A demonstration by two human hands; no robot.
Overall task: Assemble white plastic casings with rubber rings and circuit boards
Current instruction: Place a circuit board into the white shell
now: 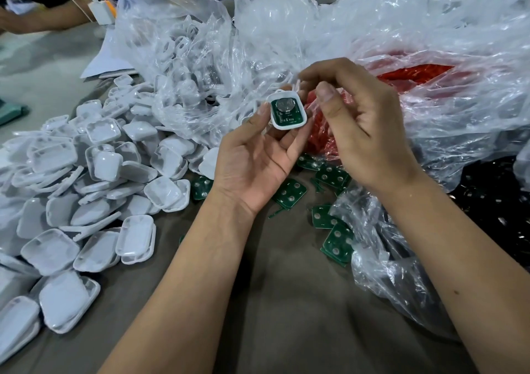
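A: Where's the casing?

B: The white casing (287,111) sits up above the table (286,302), gripped in the fingers (262,115) of the left hand (258,155). A green circuit board (287,112) with a round coin cell lies seated inside it, facing up.

A: And the right hand?

B: The right hand (364,126) is just right of the casing, fingers curled, thumb beside its top corner. It seems to pinch something thin and white behind the casing, but that part is blurred; I can't tell what it is.

A: What lies around?

B: Left of the casing, a big heap of white shells (86,190), cut off at the frame's edge. Below it, loose green boards (289,194) on the table, some partly under the wrists. Right of it, red parts (413,75) in a clear bag (430,43), mostly veiled by crumpled plastic. Behind it, another bag (183,58) holds white pieces, hard to make out. Far left and behind, another person's arm (43,19), cropped.
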